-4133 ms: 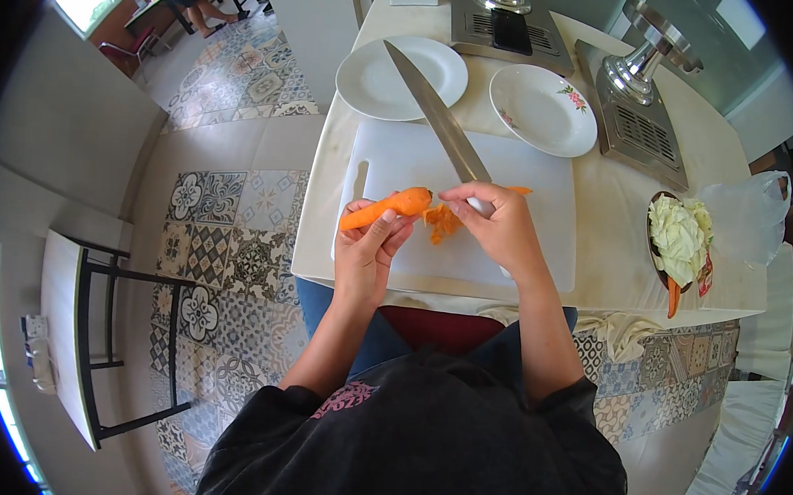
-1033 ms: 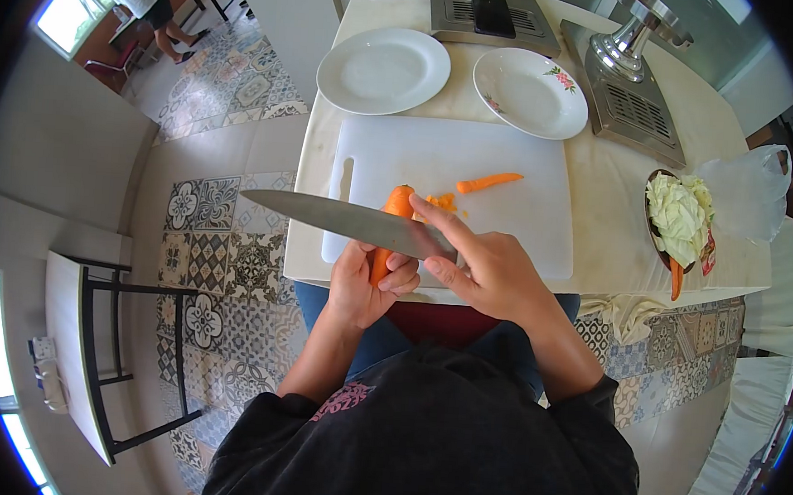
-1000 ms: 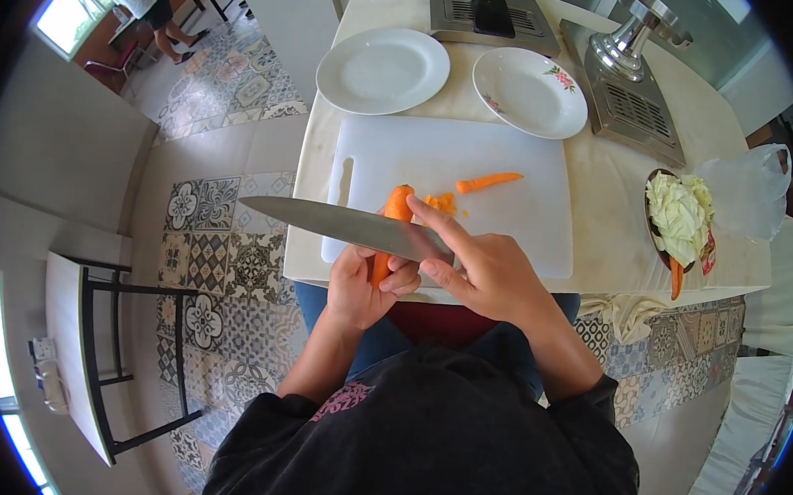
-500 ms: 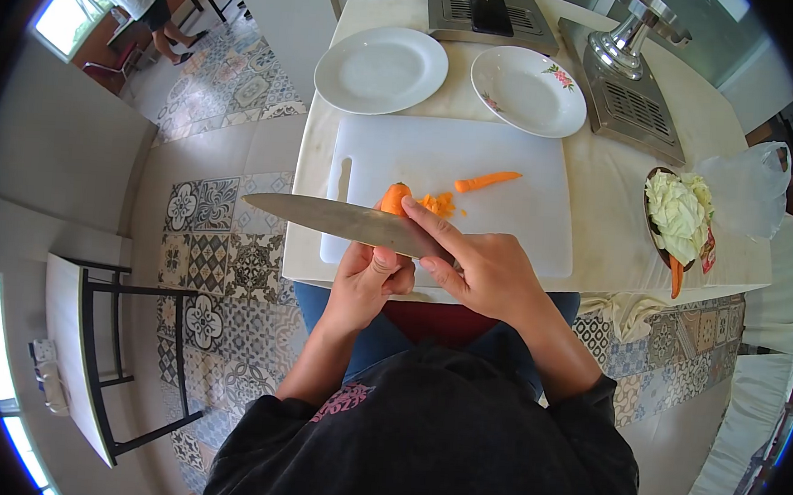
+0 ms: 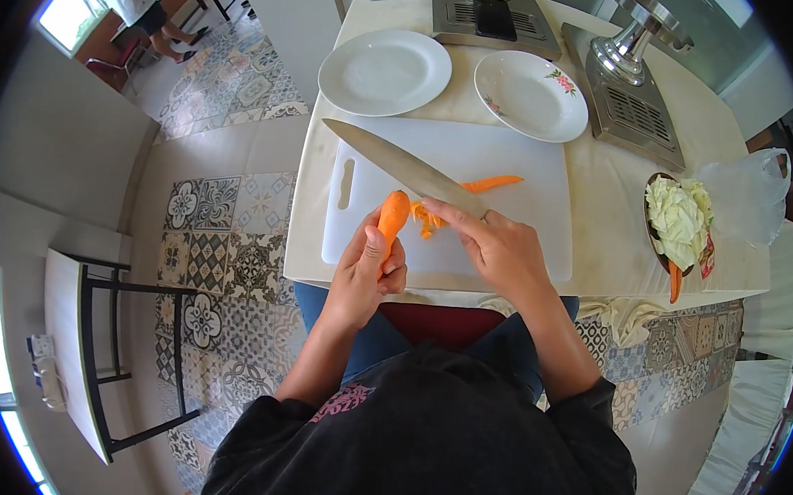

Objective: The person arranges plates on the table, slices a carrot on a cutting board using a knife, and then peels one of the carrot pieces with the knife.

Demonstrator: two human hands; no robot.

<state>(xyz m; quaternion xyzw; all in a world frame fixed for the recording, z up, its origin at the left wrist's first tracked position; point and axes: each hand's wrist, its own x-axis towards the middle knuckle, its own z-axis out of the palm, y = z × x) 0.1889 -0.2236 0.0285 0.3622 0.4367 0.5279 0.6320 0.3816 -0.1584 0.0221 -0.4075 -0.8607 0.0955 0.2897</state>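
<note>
My left hand (image 5: 365, 268) is closed around a carrot (image 5: 395, 213), its thick end pointing up and away from me over the near part of the white cutting board (image 5: 524, 242). In my right hand (image 5: 502, 254) is a large knife (image 5: 400, 164), gripped with the index finger stretched along the blade; the handle is hidden by the hand. The blade slants to the far left above the board, apart from the carrot. Small orange carrot pieces (image 5: 427, 220) lie on the board between my hands. Behind the blade rests another slim carrot (image 5: 496, 183), partly covered.
Beyond the board stand a white oval plate (image 5: 384, 73) and a flower-patterned plate (image 5: 537, 97). Two metal stoves (image 5: 636, 112) are at the back, a black phone (image 5: 494, 18) on one. Cabbage (image 5: 678, 215) fills a bowl at right beside a plastic bag (image 5: 749, 192). A person (image 5: 139, 5) stands far left.
The knife has swung up and away from the carrot, its tip now farther from me. My right hand has moved slightly right. The carrot in my left hand is now uncovered.
</note>
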